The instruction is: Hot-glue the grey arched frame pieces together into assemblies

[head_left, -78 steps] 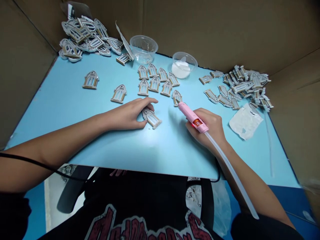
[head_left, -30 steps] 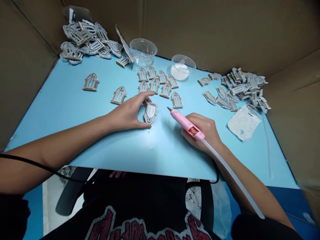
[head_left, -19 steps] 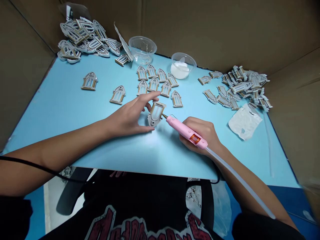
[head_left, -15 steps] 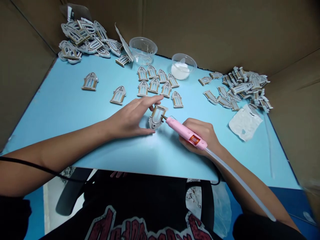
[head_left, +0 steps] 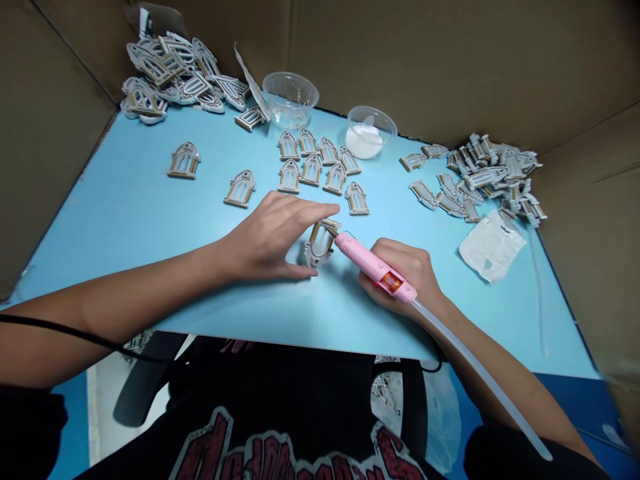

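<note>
At mid-frame, I'm holding an arched window piece (head_left: 321, 243) by its ends between thumb and fingers of my left hand (head_left: 274, 235); my right hand (head_left: 404, 268) is gripping a pink glue gun (head_left: 367, 260). The piece is looking light, stiff, perhaps brittle, its rim offering safest hold.

Premises present as a workshop, in the form of a partitioned handwork station. Evidence: a blue tabletop (head_left: 280, 303) bounded by brown panels (head_left: 450, 60); heaps of similar arched pieces (head_left: 173, 70) towards its left and right ends; open clear plastic tubs (head_left: 310, 107); a pink glue gun (head_left: 367, 262) with translucent stick (head_left: 475, 365).
</note>
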{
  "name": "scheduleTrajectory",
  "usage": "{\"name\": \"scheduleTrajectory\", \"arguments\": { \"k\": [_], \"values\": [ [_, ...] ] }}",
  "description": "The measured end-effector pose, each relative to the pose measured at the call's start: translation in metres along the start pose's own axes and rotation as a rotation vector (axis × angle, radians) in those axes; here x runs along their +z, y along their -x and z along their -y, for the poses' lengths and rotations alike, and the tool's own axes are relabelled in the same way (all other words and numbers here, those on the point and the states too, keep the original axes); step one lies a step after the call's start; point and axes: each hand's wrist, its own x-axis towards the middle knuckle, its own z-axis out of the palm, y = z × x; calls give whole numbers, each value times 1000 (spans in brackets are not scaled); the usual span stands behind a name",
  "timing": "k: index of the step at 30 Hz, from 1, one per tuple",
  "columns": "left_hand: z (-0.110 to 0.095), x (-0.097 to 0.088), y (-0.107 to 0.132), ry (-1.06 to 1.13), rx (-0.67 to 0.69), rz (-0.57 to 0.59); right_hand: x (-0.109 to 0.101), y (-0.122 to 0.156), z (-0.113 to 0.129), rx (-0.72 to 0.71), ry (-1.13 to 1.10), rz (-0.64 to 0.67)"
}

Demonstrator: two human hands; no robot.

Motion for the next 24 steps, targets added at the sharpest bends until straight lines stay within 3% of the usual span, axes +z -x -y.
{"name": "scheduleTrajectory", "arguments": {
  "k": [24],
  "values": [
    [0,-2,-1,-5,0,-40,-2,0,5,40,32,-13]
  ]
}}
